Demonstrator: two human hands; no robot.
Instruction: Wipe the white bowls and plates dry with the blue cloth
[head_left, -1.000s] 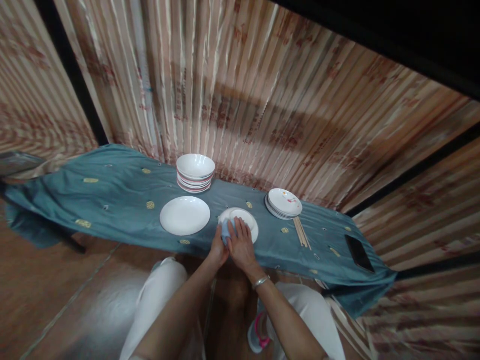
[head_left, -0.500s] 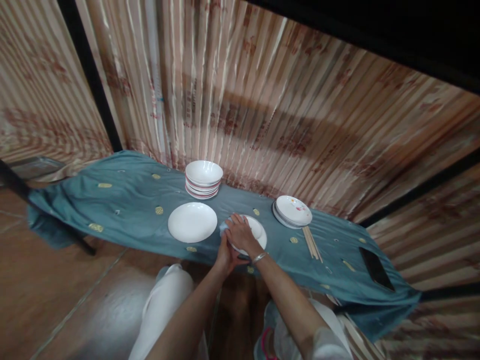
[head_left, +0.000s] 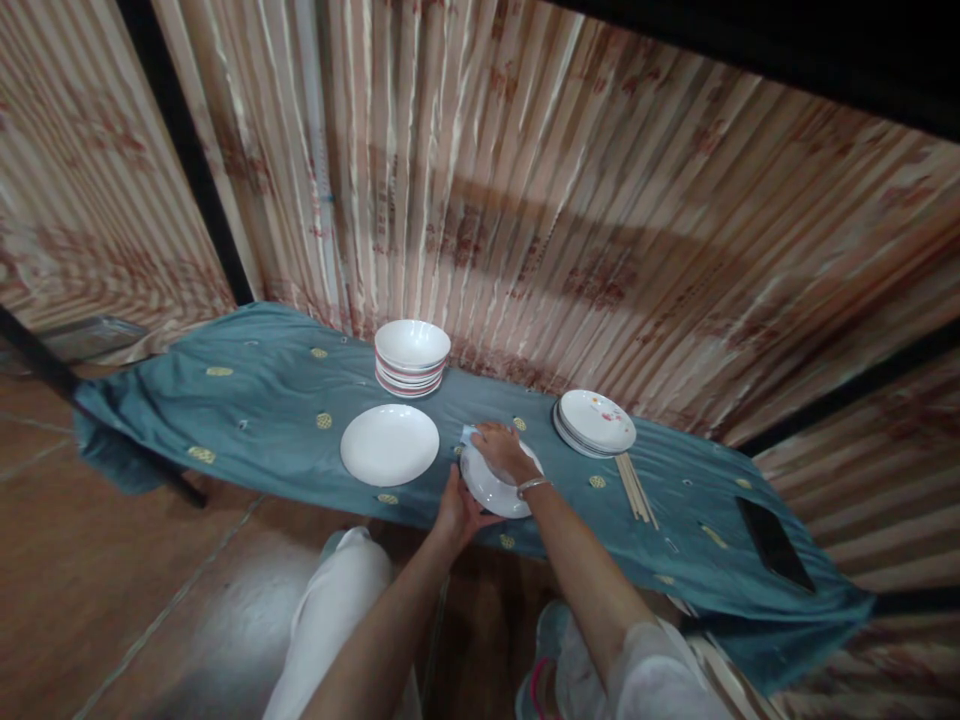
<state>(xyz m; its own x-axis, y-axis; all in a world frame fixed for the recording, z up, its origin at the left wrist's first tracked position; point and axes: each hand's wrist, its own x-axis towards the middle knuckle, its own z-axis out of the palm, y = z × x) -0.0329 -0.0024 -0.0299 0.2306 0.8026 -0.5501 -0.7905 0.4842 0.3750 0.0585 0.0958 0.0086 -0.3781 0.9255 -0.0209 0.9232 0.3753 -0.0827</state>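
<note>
A round white plate (head_left: pixel 491 494) is held near the table's front edge. Around its near left rim, my left hand (head_left: pixel 459 510) is closed, thumb on the left side and fingers at the bottom. My right hand (head_left: pixel 504 450) presses down on the plate's far side, with a light blue cloth (head_left: pixel 469 434) bunched under its fingers; most of the cloth is hidden. A larger white oval-looking plate (head_left: pixel 390 446) lies just left of my hands. Behind it stands a stack of white bowls (head_left: pixel 412 345) with red bands.
Flower-patterned plates (head_left: pixel 598 421) are stacked to the right, with several wooden chopsticks (head_left: pixel 636 490) beside them. A black phone (head_left: pixel 774 542) lies at the right end of the green tablecloth (head_left: pixel 270 400). A pleated curtain (head_left: pixel 480 220) hangs behind, and dark poles (head_left: pixel 187 160) frame the table.
My right hand and the cloth have slid toward the plate's far side, away from my left hand. More of the plate's near surface now shows. The view has shifted slightly.
</note>
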